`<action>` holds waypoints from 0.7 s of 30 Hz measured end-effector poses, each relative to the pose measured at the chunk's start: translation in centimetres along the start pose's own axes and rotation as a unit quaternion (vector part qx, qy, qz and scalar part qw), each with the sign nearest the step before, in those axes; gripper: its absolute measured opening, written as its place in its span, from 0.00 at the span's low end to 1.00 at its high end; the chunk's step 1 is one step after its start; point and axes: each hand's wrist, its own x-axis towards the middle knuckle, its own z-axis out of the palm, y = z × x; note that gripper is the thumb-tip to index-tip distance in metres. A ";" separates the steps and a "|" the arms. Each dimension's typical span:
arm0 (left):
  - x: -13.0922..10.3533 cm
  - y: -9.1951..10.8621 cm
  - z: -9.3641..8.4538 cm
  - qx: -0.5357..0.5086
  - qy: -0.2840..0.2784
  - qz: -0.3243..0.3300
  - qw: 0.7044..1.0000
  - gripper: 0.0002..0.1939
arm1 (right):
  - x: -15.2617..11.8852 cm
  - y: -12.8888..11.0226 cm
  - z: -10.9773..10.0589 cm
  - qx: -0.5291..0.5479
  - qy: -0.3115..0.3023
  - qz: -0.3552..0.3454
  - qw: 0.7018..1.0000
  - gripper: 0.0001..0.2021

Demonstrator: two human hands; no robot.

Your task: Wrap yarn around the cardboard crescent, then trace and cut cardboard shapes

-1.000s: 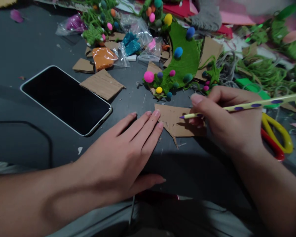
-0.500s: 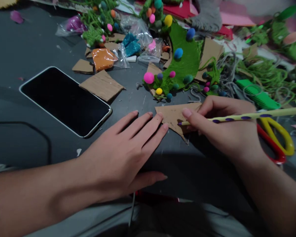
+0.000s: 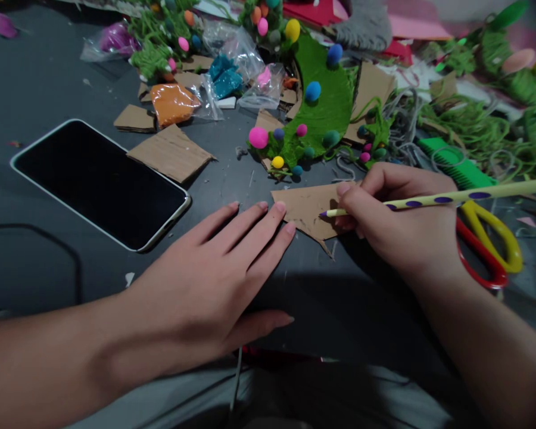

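Note:
A small piece of cardboard lies on the dark table, with faint marks on its face and a torn strip at its lower edge. My left hand rests flat, its fingers stretched out and two fingertips touching the cardboard's left edge. In my right hand is a pale yellow pencil with purple spots, gripped between thumb and fingers. Its purple tip is at the middle of the cardboard; whether it touches, I cannot tell. The right fingers cover the cardboard's right end.
Left of my hands lies a phone, a cardboard scrap over its edge. Beyond are a green crescent with coloured balls, an orange clay packet and a green comb. Scissors with red and yellow handles lie beside my right wrist.
The whole view has shifted slightly, so most things appear further left. The pencil tip has moved a little up across the cardboard. My left hand stays flat in place.

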 end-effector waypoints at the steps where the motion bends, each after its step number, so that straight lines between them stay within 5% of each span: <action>1: 0.0 0.0 0.0 0.001 0.001 0.001 1.000 0.39 | 0.0 0.0 0.0 -0.001 -0.002 -0.003 1.000 0.16; 21: -0.1 0.0 0.0 0.006 -0.002 0.000 1.000 0.39 | -0.2 -0.5 0.1 -0.056 -0.032 -0.019 0.998 0.15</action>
